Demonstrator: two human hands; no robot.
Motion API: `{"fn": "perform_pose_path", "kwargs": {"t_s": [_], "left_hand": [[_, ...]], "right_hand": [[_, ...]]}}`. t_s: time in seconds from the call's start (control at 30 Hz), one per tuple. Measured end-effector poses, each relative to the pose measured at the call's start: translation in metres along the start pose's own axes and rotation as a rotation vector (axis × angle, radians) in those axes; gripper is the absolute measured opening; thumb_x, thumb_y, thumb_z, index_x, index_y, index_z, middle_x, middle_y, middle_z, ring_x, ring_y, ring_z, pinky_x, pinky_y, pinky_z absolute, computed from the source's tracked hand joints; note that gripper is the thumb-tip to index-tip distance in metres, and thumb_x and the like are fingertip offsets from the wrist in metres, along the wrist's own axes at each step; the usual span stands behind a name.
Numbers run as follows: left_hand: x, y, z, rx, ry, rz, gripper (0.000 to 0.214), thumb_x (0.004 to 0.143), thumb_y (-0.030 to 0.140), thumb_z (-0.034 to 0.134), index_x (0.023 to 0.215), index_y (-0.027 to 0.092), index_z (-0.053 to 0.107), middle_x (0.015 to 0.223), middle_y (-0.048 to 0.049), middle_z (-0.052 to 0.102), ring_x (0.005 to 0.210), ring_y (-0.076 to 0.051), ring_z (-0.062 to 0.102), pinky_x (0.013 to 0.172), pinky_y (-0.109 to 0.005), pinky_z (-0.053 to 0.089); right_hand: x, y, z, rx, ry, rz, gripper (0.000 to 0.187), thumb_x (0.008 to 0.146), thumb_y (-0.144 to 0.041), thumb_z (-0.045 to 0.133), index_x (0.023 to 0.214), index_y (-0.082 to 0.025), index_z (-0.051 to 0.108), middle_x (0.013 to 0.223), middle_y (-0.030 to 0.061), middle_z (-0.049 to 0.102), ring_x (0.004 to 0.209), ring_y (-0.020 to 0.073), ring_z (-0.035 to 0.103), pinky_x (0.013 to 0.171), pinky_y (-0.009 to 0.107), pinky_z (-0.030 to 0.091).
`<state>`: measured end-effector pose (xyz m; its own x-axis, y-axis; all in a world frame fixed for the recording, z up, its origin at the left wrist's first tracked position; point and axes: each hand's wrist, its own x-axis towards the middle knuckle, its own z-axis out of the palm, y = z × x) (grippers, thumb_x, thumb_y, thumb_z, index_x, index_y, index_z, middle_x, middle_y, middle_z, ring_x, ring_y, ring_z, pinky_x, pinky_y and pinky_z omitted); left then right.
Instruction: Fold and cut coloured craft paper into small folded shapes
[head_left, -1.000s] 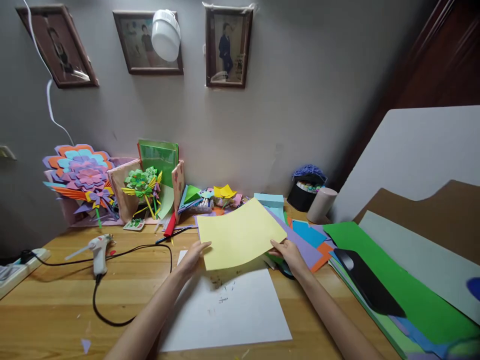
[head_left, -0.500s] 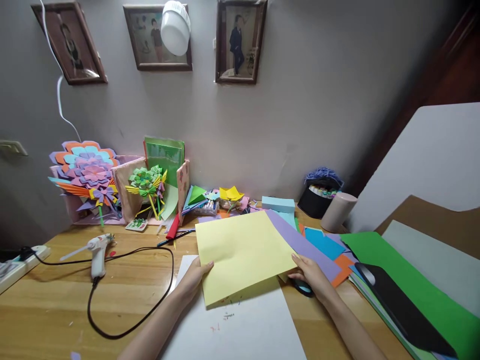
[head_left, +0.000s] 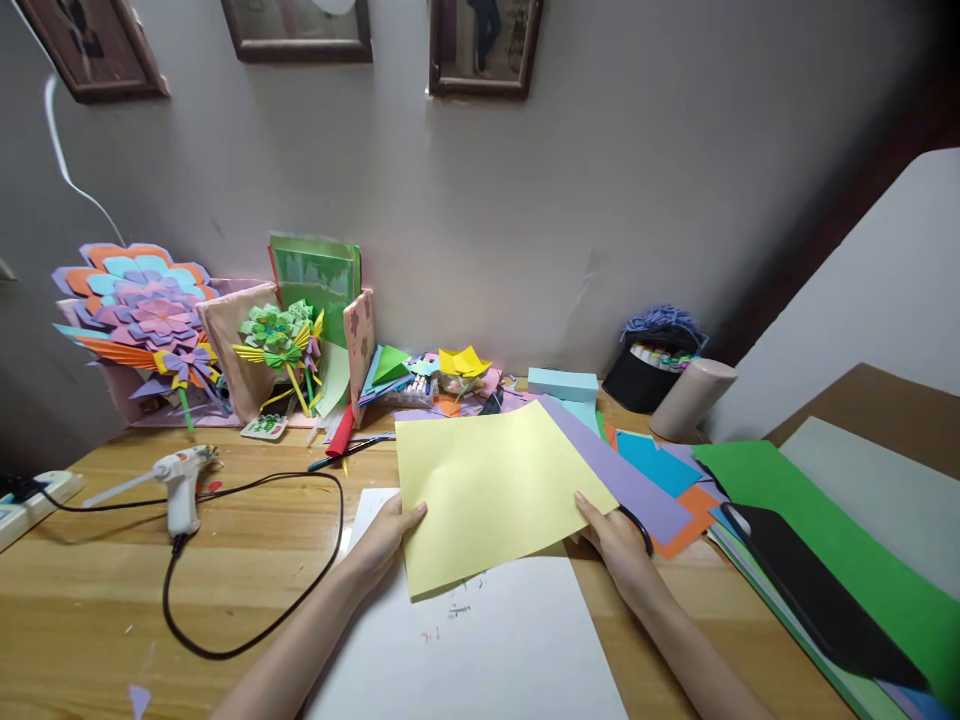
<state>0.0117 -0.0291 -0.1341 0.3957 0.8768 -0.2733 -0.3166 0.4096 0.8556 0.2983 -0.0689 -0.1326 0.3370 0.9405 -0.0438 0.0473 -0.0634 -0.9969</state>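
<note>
"Which step?"
"Holding, I judge: my left fingers [head_left: 415, 516] and right fingers [head_left: 588, 508] pinch the yellow sheet [head_left: 495, 490] between them, white sheet [head_left: 517, 640] below."
"Next move?"
"Needs even grips, I'd say."

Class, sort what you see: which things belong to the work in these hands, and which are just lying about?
Part of the work:
yellow sheet, held between left hand and right hand
perhaps the white sheet, partly beneath it

Apparently just lying about, in neither hand:
glue gun
large paper flower
green sheet
black holder of markers
</note>
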Motion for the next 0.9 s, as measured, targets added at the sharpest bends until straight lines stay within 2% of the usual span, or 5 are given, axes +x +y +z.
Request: {"fn": "perform_pose_path", "kwargs": {"t_s": [0.1, 0.2, 0.37, 0.57, 0.9], "left_hand": [[0.001, -0.001, -0.001, 0.016, 0.016, -0.008, 0.044, 0.068, 0.026, 0.066, 0.109, 0.012, 0.056, 0.104, -0.0144, 0.065, 0.089, -0.027, 0.063, 0.079, -0.037, 0.048], [0.001, -0.002, -0.002, 0.015, 0.021, -0.014, 0.042, 0.069, 0.024, 0.065, 0.108, 0.012, 0.056, 0.103, -0.0146, 0.065, 0.089, -0.027, 0.063, 0.078, -0.037, 0.048], [0.000, 0.000, 0.002, -0.007, 0.013, -0.020, 0.036, 0.069, 0.021, 0.063, 0.103, 0.010, 0.059, 0.105, -0.0152, 0.064, 0.091, -0.027, 0.062, 0.083, -0.036, 0.046], [0.004, -0.002, 0.002, -0.089, -0.018, 0.045, 0.039, 0.065, 0.013, 0.060, 0.104, 0.010, 0.061, 0.102, -0.0133, 0.065, 0.096, -0.026, 0.060, 0.087, -0.036, 0.044], [0.010, -0.006, 0.003, -0.331, 0.018, 0.065, 0.044, 0.082, 0.037, 0.044, 0.115, 0.010, 0.054, 0.107, -0.0124, 0.064, 0.103, -0.023, 0.057, 0.096, -0.036, 0.038]], "right_hand": [[-0.010, 0.002, 0.008, -0.277, -0.029, -0.155, 0.040, 0.080, -0.036, 0.046, 0.115, -0.021, 0.057, 0.117, 0.0071, 0.059, 0.112, 0.0240, 0.051, 0.098, 0.037, 0.039], [-0.023, -0.003, 0.019, -0.517, -0.147, -0.406, 0.049, 0.083, -0.020, 0.036, 0.132, -0.024, 0.037, 0.132, 0.0025, 0.044, 0.126, 0.0188, 0.035, 0.105, 0.040, 0.028], [-0.042, -0.006, 0.061, -0.910, -0.361, -0.737, 0.075, 0.068, 0.002, 0.030, 0.138, -0.025, 0.024, 0.144, -0.0013, 0.021, 0.132, 0.0181, 0.019, 0.106, 0.042, 0.025], [-0.053, -0.003, 0.116, -1.062, -0.468, -0.890, 0.081, 0.063, 0.005, 0.030, 0.139, -0.020, 0.017, 0.144, 0.0013, 0.022, 0.132, 0.0196, 0.018, 0.106, 0.044, 0.027], [-0.055, 0.004, 0.120, -1.016, -0.575, -0.881, 0.081, 0.062, 0.004, 0.031, 0.139, -0.020, 0.019, 0.143, 0.0013, 0.023, 0.133, 0.0183, 0.015, 0.107, 0.046, 0.023]]}}
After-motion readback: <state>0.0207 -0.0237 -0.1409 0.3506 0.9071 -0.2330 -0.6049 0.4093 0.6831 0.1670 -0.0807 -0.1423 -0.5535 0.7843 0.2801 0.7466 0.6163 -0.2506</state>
